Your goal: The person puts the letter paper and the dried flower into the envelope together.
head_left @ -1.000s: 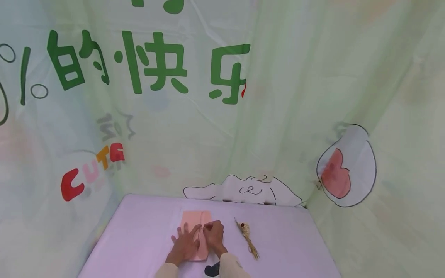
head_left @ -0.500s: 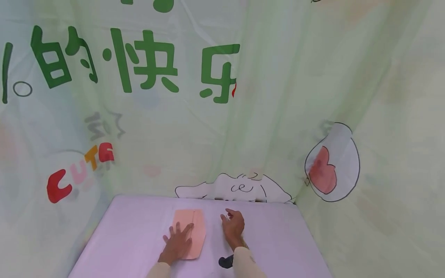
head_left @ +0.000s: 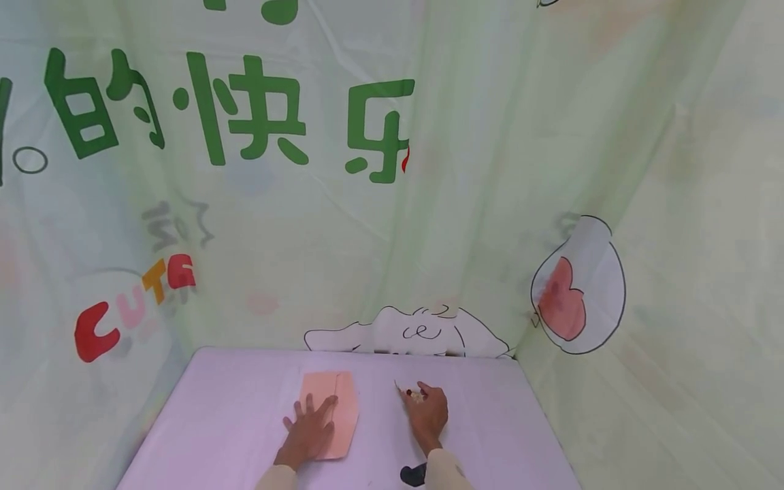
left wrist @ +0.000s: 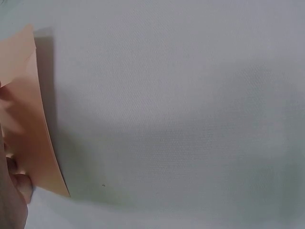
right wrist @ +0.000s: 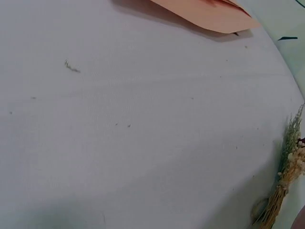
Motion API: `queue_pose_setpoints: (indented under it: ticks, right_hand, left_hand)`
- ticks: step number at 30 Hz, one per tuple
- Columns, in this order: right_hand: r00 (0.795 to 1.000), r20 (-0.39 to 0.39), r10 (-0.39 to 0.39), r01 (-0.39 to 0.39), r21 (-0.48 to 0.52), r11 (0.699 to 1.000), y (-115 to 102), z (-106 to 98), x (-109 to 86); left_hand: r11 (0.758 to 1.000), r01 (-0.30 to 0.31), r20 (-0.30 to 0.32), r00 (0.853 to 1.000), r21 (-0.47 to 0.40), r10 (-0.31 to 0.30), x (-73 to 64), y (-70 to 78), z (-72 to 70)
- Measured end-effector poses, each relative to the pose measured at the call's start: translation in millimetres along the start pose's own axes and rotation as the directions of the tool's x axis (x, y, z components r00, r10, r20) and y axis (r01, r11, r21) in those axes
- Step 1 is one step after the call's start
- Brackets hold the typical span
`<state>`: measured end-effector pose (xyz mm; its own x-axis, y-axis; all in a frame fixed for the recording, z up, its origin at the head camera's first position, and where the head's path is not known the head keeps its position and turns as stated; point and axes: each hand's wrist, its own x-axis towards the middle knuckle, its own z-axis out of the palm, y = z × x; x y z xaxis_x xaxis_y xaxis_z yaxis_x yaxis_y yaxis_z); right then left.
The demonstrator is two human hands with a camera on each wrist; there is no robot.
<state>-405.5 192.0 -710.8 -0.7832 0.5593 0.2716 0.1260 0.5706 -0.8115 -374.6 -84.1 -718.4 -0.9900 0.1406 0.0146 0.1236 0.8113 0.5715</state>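
Left grip [head_left: 309, 430] lies spread on the pink paper [head_left: 346, 408]; right grip [head_left: 429, 412] is at the dried bouquet [right wrist: 289, 167], its closure unclear.

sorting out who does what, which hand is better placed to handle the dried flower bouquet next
Probably the right hand: it is at the dried flower bouquet, though whether it grips is unclear, while the left hand lies spread on the folded pink paper, farther away.

In the head view, the right hand [head_left: 428, 412] hides most of the dried bouquet [head_left: 416, 396].
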Motion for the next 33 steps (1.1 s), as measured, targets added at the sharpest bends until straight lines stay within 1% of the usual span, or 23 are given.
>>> queue_pose_setpoints:
  ticks: [8, 14, 17, 21, 26, 33]
  right_hand:
    - [0.999, 0.005, 0.035, -0.034, -0.048, 0.998, 11.6, -8.5, -9.2]
    - [0.99, 0.072, 0.119, -0.114, -0.076, 0.991, 15.2, -10.8, -11.7]
    - [0.985, 0.088, 0.147, -0.14, -0.082, 0.987, 17.6, -11.8, -12.5]
    - [0.985, 0.081, 0.154, -0.147, -0.092, 0.985, 21.0, -10.9, -11.8]
    - [0.988, 0.075, 0.135, -0.127, -0.101, 0.987, 23.9, -9.1, -10.5]
    - [0.988, 0.062, 0.142, -0.137, -0.084, 0.987, 20.7, -9.4, -13.3]
  left_hand:
    - [1.0, 0.007, 0.016, 1.0, -0.002, -0.007, 1.0, -0.5, -2.2]
    - [1.0, 0.014, 0.015, 1.0, 0.014, -0.014, 3.2, -1.9, 0.6]
    - [1.0, 0.005, 0.01, 1.0, 0.02, -0.005, 3.6, -2.7, 1.4]
    - [1.0, -0.002, 0.01, 1.0, 0.012, 0.002, 4.0, -2.8, 0.6]
    - [1.0, 0.006, 0.02, 1.0, 0.0, -0.006, 3.9, -1.5, -0.7]
    - [1.0, 0.011, 0.026, 1.0, -0.001, -0.011, 4.1, -3.8, 1.4]
